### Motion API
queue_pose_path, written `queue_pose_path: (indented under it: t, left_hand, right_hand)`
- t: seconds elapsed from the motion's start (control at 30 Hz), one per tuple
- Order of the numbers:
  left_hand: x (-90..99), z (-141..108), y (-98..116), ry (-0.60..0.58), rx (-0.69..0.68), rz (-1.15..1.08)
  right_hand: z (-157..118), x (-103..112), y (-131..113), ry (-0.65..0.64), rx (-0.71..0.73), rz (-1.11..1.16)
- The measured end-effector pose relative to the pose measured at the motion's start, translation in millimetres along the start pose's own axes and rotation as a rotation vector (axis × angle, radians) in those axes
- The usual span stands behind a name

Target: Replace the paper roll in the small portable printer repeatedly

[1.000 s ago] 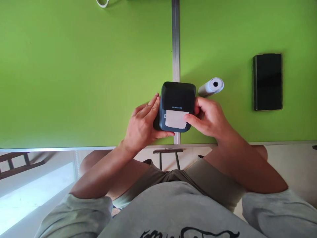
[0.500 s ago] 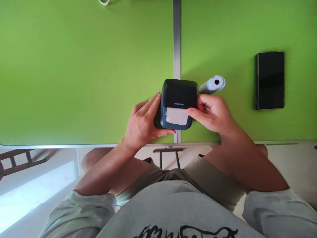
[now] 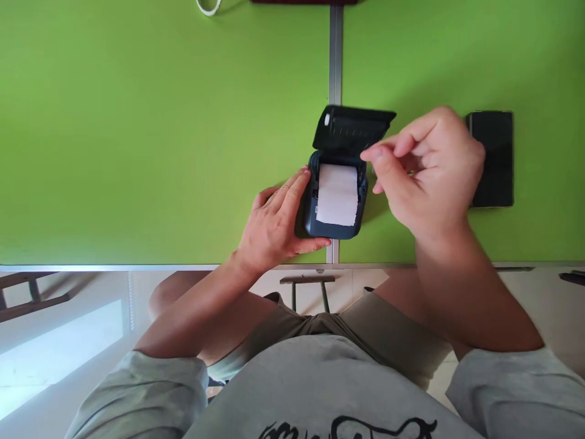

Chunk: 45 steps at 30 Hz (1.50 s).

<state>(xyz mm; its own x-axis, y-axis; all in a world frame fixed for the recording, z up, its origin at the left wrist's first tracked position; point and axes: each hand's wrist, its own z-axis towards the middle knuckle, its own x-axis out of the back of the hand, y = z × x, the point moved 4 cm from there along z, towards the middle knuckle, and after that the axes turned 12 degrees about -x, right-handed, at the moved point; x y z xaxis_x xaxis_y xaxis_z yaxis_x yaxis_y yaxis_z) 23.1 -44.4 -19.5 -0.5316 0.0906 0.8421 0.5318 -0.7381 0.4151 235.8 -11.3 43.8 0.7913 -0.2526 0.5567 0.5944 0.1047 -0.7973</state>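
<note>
A small dark label printer sits near the table's front edge with its black lid raised. Inside the printer is a roll of white paper, its loose end hanging over the front. My left hand grips the printer's left side, with the thumb along the front edge. Beside the lid's lower right corner, my right hand has its thumb and forefinger drawn together and its other fingers curled. Whether anything is between those fingertips, or whether they touch the lid, cannot be made out.
A dark phone lies at the right, partly behind my right hand. A metal strip divides the green table. Part of a white ring-shaped thing shows at the far edge, with a dark red edge nearby.
The printer's lid has swung up, exposing the paper roll inside. My right hand has moved up and away from the paper, and now hides the white roll beside the printer. My left hand keeps its grip.
</note>
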Motion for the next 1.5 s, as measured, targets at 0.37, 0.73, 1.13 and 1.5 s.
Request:
queue_pose_path:
  t: [0.37, 0.73, 1.13, 1.5]
  left_hand:
    - [0.3, -1, 2, 0.002, -0.005, -0.005]
    - [0.9, -3, 2, 0.046, -0.028, -0.037]
    - [1.1, -3, 4, -0.035, -0.023, 0.020]
    - [3.6, 1, 5, 0.026, -0.052, 0.033]
  right_hand:
    - [12, -21, -24, -0.456, 0.075, -0.539]
    - [27, -33, -21, -0.534, 0.123, -0.642]
    - [26, 80, 28, -0.183, -0.329, 0.364]
    - [20, 48, 109, 0.191, -0.464, 0.254]
